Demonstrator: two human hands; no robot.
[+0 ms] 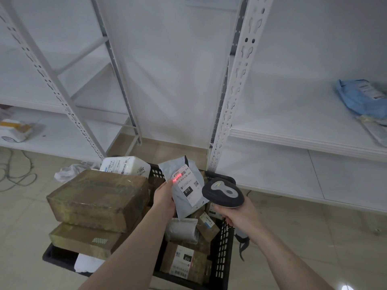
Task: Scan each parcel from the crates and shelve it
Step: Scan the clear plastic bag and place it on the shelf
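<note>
above the black crate (225, 243), the left hand (165, 195) grips a grey mailer (184, 185), label tilted up so the scanner (224, 192), gripped in the right hand (238, 214) just beside it, throws its red line across the barcode; cardboard boxes (98, 197) wait in the crate.

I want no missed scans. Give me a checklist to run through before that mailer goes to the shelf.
1. Left hand grips the mailer: ok.
2. Right hand holds the scanner aimed at it: ok.
3. Red beam on the label: ok, at its left edge.
4. Beam crosses the whole barcode: cannot tell.
5. Scan registered: cannot tell.
6. Free space on the right shelf: ok.
</note>
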